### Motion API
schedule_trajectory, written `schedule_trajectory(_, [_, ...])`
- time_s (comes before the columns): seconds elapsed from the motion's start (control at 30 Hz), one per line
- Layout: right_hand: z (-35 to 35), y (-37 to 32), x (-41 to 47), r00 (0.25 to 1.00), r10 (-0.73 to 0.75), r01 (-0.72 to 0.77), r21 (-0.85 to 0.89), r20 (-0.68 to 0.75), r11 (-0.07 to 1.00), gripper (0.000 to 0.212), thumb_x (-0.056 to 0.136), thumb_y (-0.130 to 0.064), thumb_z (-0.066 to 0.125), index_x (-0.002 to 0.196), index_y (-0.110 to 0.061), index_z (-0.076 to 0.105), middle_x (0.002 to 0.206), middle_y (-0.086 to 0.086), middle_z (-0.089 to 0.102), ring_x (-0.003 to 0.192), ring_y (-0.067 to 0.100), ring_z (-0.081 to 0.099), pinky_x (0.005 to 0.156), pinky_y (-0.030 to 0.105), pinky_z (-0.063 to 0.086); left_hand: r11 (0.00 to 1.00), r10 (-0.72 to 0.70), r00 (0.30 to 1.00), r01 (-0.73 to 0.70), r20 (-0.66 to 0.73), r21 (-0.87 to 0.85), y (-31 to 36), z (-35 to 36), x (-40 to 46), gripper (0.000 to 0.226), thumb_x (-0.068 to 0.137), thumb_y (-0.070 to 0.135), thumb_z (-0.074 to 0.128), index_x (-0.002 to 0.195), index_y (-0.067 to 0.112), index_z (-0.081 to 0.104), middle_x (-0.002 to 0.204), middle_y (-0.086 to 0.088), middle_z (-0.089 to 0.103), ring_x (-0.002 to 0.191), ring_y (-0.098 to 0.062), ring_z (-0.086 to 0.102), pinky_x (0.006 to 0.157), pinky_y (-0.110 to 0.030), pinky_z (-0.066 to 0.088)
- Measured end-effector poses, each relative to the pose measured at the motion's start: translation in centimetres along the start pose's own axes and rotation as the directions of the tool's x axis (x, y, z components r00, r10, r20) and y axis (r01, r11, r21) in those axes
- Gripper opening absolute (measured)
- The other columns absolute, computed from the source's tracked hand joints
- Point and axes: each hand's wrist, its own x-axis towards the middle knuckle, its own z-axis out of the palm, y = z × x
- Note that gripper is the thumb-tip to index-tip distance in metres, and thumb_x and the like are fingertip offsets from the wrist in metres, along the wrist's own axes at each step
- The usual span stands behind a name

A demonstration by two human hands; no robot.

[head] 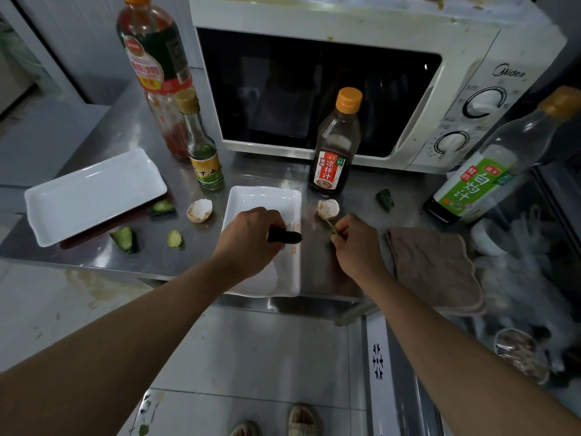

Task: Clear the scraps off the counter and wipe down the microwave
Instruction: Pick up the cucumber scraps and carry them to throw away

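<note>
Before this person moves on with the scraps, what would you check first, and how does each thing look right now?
1. Left hand has a firm hold on the dark object: ok.
2. Right hand has hold of the green scrap: ok.
3. White dish sits under the left hand, ready for scraps: ok.
4. Counter free of scraps: not ok; two eggshells and cucumber pieces remain.
5. Cloth within reach for the microwave: ok.
6. What the dark object is: cannot tell.
</note>
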Motion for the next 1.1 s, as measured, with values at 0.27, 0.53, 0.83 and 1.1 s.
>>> schedule_trajectory(0.27, [-3.7, 0.9, 0.5, 0.997, -0.059, 0.060, 0.020, -0.053, 0.998, 0.010, 0.088, -0.006, 0.059, 0.091, -0.005, 0.068, 0.088, 0.011, 0.069, 0.072, 0.014, 0.056, 0.063, 0.021, 0.041, 1.000, 0.008, 1.000, -0.008, -0.012, 0.004, 2.3, 0.3, 1.0, 0.016, 0.083, 0.019, 0.067, 0.099, 0.017, 0.066, 0.099, -0.001, 0.064, 0.090, -0.018, 0.059, 0.080, -0.038, 0.054])
schedule_trajectory(0.53, [-7.2, 3.0, 2.9, 0.988, 0.029, -0.031, -0.012, -0.153, 0.999, 0.018, 0.091, -0.005, 0.053, 0.101, -0.003, 0.068, 0.098, 0.015, 0.068, 0.082, 0.022, 0.058, 0.057, 0.019, 0.030, 0.999, 0.053, 0.998, -0.053, -0.034, -0.002, 5.4, 0.7, 2.8, 0.019, 0.083, 0.019, 0.068, 0.101, 0.015, 0.065, 0.098, -0.003, 0.065, 0.091, -0.020, 0.059, 0.081, -0.034, 0.051])
schedule_trajectory(0.83, [-7.9, 5.2, 7.9, 0.981, 0.028, -0.047, -0.096, -0.191, 0.994, 0.017, 0.089, -0.002, 0.051, 0.095, 0.001, 0.067, 0.096, 0.022, 0.066, 0.091, 0.035, 0.059, 0.068, 0.031, 0.034, 0.998, 0.060, 0.997, -0.062, -0.047, -0.033, 6.7, 2.2, 5.6, 0.016, 0.081, 0.018, 0.070, 0.096, 0.016, 0.066, 0.098, -0.004, 0.065, 0.087, -0.022, 0.059, 0.075, -0.033, 0.051])
schedule_trajectory(1.1, [-5.9, 6.7, 9.9, 0.989, 0.007, -0.022, -0.105, -0.148, 0.994, 0.012, 0.086, -0.002, 0.058, 0.095, -0.001, 0.066, 0.096, 0.019, 0.064, 0.092, 0.033, 0.057, 0.076, 0.034, 0.038, 0.996, 0.080, 0.995, -0.082, -0.066, -0.042, 6.5, 3.5, 7.0, 0.017, 0.080, 0.017, 0.069, 0.097, 0.018, 0.067, 0.101, -0.003, 0.067, 0.088, -0.020, 0.061, 0.077, -0.033, 0.052])
